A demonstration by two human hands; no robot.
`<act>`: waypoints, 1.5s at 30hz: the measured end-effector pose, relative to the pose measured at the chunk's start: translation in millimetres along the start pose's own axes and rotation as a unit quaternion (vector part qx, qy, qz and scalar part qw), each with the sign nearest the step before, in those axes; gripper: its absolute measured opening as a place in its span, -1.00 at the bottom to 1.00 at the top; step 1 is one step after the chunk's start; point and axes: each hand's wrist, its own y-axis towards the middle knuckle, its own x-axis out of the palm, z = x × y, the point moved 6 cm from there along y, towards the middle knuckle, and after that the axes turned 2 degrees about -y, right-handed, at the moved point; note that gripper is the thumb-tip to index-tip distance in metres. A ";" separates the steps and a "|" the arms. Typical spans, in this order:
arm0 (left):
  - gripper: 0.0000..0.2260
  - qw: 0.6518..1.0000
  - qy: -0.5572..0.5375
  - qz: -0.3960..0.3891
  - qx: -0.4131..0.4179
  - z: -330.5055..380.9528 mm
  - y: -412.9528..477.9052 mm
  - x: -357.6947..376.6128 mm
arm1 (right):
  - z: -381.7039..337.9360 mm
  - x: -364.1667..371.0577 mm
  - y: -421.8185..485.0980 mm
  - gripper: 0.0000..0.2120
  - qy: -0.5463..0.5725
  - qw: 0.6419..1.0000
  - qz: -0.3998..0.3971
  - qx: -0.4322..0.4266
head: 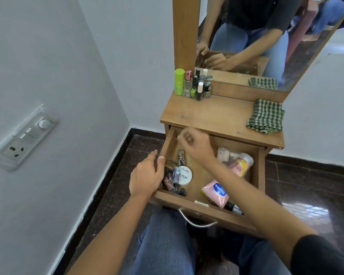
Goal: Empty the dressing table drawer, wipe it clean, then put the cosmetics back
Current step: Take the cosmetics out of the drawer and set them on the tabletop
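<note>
The wooden drawer (207, 212) of the dressing table is pulled out over my knees. Inside lie a round white nail polish remover tub (184, 175), a pink Vaseline tube (216, 192), a clear pouch with a pink and yellow container (239, 162), and several small bottles at the left. My left hand (145, 176) grips the drawer's left wall, thumb inside. My right hand (193, 140), blurred, hovers over the back left of the drawer with fingers curled round something small and dark that I cannot identify.
On the table top (213, 116) stand a green bottle (179, 81), a perfume bottle (187, 86) and several nail polishes at the back left. A green checked cloth (266, 119) lies at the right. The mirror (266, 36) rises behind. A wall with a socket panel (22, 139) is at left.
</note>
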 end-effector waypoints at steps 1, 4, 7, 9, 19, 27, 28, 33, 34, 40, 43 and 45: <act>-0.56 1.000 0.001 0.000 0.002 0.3 0.0 0.1 | 6.8 12.3 -15.2 -0.89 -0.039 0.998 -0.046 0.025; -0.55 1.000 0.002 -0.001 0.005 0.0 -0.6 0.1 | 32.0 27.6 -32.3 -0.82 -0.189 0.966 -0.117 0.130; -0.55 1.000 0.003 -0.002 0.007 -0.6 -1.3 0.2 | 39.4 31.2 -30.9 -0.74 -0.227 0.945 -0.148 0.182; -0.55 1.000 0.001 -0.002 0.008 0.1 -0.8 -0.6 | 41.5 34.8 -30.5 -0.67 -0.238 0.935 -0.164 0.206; -0.55 1.000 0.001 0.001 0.003 -0.6 0.0 0.3 | 30.3 39.0 -27.3 -0.71 -0.246 0.924 -0.151 0.251; -0.55 1.000 0.002 0.001 0.008 -1.6 1.1 2.0 | -29.9 -36.6 26.4 -0.81 -0.089 0.993 -0.020 0.073; -0.55 1.000 0.001 0.001 0.008 -1.9 1.1 2.3 | -31.2 -49.7 38.2 -0.85 -0.094 0.993 0.002 0.068; -0.54 1.000 0.002 0.004 0.011 -3.0 1.1 2.1 | 0.8 -87.2 80.2 -0.88 -0.114 0.984 0.091 0.102; -0.54 1.000 0.002 0.004 0.013 -2.7 1.0 1.9 | 9.9 -88.2 84.6 -0.88 -0.119 0.983 0.091 0.111; -0.55 1.000 0.004 0.004 0.017 -1.4 1.5 1.4 | 47.8 -78.8 86.2 -0.79 -0.093 0.981 0.107 0.130; -0.55 1.000 0.003 0.003 0.018 -1.5 1.6 1.6 | 54.6 -75.1 87.6 -0.78 -0.054 0.979 0.127 0.148; -0.55 1.000 0.002 0.001 0.015 -1.8 1.8 1.9 | 56.9 -74.7 92.2 -0.76 -0.025 0.977 0.141 0.158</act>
